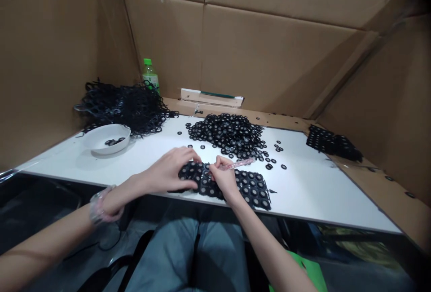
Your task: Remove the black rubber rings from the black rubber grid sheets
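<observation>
A black sheet with rows of round, grey-centred pieces (253,188) lies along the table's front edge. My left hand (171,169) rests on its left end, thumb and fingers apart, with nothing gripped. Over the middle of the sheet, my right hand (223,176) is closed around a pinkish pen-like tool (243,163); the tool's lower tip is hidden by the fingers. Behind the hands rises a heap of small black rings or discs (229,134), with several loose ones scattered to its right.
A white bowl (96,141) holding a few black pieces stands at the left, before a tangled black pile (124,105) and a green-capped bottle (150,76). More black sheets (332,143) lie at the right. Cardboard walls (269,58) enclose the white table (310,184).
</observation>
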A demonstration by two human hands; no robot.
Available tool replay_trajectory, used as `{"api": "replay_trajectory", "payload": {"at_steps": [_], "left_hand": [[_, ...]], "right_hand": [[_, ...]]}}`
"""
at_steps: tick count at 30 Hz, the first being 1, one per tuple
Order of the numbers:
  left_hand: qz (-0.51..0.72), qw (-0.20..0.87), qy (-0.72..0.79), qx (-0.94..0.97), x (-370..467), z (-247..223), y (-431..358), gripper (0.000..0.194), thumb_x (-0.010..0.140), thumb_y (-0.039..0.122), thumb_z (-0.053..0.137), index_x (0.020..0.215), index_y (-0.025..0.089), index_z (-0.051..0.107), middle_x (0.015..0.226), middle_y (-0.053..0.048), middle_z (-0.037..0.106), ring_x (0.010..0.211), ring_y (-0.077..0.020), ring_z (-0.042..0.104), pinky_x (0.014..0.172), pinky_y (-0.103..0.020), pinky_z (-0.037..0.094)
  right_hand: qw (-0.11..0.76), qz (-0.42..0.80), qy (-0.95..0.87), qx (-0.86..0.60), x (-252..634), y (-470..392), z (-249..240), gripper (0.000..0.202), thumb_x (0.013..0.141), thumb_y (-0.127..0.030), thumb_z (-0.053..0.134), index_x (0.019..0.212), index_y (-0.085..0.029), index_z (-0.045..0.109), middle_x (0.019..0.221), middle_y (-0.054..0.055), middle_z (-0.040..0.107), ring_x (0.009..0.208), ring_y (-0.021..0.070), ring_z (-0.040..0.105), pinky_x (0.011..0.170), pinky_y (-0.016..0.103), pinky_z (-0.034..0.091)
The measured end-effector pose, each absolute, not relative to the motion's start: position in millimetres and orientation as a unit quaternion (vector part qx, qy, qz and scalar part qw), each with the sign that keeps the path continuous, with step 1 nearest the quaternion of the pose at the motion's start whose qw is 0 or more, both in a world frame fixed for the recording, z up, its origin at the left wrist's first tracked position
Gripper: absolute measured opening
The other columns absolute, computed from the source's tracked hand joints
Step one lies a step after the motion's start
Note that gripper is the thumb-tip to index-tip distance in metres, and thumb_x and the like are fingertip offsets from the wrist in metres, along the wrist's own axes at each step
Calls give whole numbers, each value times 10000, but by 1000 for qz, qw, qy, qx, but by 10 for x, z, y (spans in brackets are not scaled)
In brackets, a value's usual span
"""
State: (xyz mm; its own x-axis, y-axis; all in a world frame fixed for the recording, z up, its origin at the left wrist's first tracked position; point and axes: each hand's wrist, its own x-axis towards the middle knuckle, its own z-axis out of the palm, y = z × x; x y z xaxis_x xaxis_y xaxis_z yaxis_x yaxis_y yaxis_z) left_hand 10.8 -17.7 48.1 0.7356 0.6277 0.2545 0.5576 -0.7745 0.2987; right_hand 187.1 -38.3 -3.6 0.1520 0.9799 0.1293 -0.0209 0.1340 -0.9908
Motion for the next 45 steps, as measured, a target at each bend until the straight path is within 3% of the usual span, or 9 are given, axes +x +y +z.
{"api": "replay_trajectory", "payload": {"at_steps": [8,14,19,26,37,45], "left_hand": [[67,80,185,977,71,430,-266,199,800,312,538,978,224,552,994,-25,579,904,-167,527,770,-249,352],[60,-75,172,980,174,357,-281,140,751,117,481,854,188,543,831,-29,611,777,-173,550,749,-307,333],[134,-164,140,967,126,177,-277,196,841,94,385,755,180,539,682,3,592,644,-128,523,753,-305,348],[195,-187,118,956,70,76,-247,259,881,154,363,723,184,566,643,8,600,615,-104,524,807,-300,387],[237,-193,111,946,108,90,-242,271,875,165,355,696,183,558,593,11,595,580,-102,532,804,-306,429],[236,-122,140,954,87,94,-248,224,849,150,379,723,180,561,641,5,605,642,-114,541,880,-336,378]], "right_hand": [[575,460,-471,-485,1834,-416,-83,236,575,-126,504,470,-210,311,310,-103,377,298,60,329,354,181,194],[593,475,-448,-471,1856,-384,-134,234,568,-126,496,477,-213,298,317,-109,359,298,57,316,345,179,170],[550,436,-495,-512,1840,-424,-104,229,570,-146,488,472,-215,292,346,-105,312,327,64,300,357,191,191],[502,368,-570,-536,1804,-473,-46,216,554,-138,469,447,-209,295,387,-89,263,396,74,263,398,205,208],[476,384,-586,-531,1794,-470,-63,218,565,-121,469,465,-211,297,390,-86,314,392,79,332,406,194,250],[477,331,-634,-511,1750,-470,-117,243,539,-100,469,436,-204,275,404,-79,296,415,74,289,423,204,226]]}}
